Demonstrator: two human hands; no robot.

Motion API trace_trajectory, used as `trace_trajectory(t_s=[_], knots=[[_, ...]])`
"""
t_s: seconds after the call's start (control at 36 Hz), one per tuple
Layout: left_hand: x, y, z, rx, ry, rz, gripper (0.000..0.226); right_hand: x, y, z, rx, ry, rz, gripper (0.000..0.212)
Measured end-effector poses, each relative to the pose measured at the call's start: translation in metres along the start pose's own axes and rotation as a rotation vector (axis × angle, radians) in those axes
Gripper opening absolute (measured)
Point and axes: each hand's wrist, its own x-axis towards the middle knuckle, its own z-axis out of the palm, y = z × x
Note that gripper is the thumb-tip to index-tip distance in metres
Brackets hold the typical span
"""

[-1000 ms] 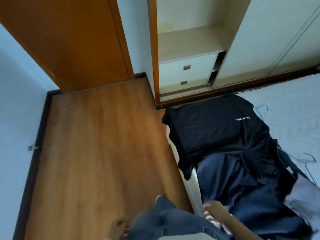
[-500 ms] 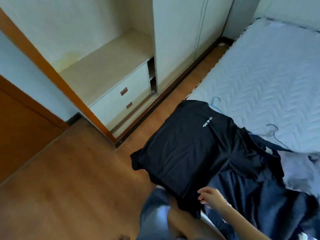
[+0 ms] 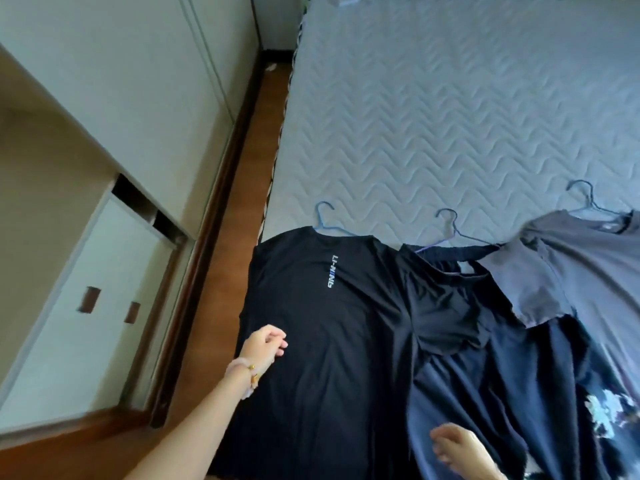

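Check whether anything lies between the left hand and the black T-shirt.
Nothing visible does. The left hand is at the edge of the black T-shirt, with nothing lying over that spot. Whether it grips the fabric is unclear.

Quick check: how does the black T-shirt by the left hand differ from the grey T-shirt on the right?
The black T-shirt carries white-and-blue lettering; the grey T-shirt shows none. The black one lies smooth along the mattress edge, the grey one rumpled, partly out of frame. The left hand is over the black one only. Both sit on wire hangers.
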Motion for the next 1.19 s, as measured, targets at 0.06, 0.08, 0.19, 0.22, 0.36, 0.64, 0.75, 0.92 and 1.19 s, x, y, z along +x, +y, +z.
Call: trace_trajectory(t_s=[0.06, 0.08, 0.19, 0.22, 0.36, 0.64, 0.75, 0.92, 1.19], knots=[[0.04, 0.019, 0.005, 0.069, -0.002, 0.037, 0.023, 0.016, -0.029, -0.005, -0.051, 0.034, -0.036, 0.019], [0.059, 0.026, 0.008, 0.105, 0.007, 0.06, 0.024, 0.026, -0.046, -0.009, -0.073, 0.069, -0.065, 0.02], [0.138, 0.046, 0.013, 0.291, 0.088, 0.157, 0.021, 0.082, -0.09, -0.026, -0.147, 0.266, -0.208, 0.019], [0.156, 0.051, 0.012, 0.338, 0.114, 0.171, 0.021, 0.099, -0.099, -0.031, -0.185, 0.333, -0.247, 0.022], [0.235, 0.072, 0.008, 0.593, 0.278, 0.309, 0.034, 0.167, -0.126, -0.054, -0.299, 0.527, -0.287, 0.039], [0.32, 0.093, 0.004, 0.835, 0.268, 0.25, 0.045, 0.236, -0.113, -0.081, -0.363, 0.504, -0.273, 0.053], [0.325, 0.093, 0.011, 0.867, 0.275, 0.233, 0.041, 0.243, -0.108, -0.079, -0.369, 0.469, -0.267, 0.056], [0.311, 0.09, 0.022, 0.824, 0.211, 0.264, 0.039, 0.25, -0.099, -0.079, -0.413, 0.438, -0.261, 0.061], [0.196, 0.085, 0.023, 0.307, 0.282, 0.314, 0.021, 0.243, -0.114, -0.092, -0.432, 0.296, -0.202, 0.064]])
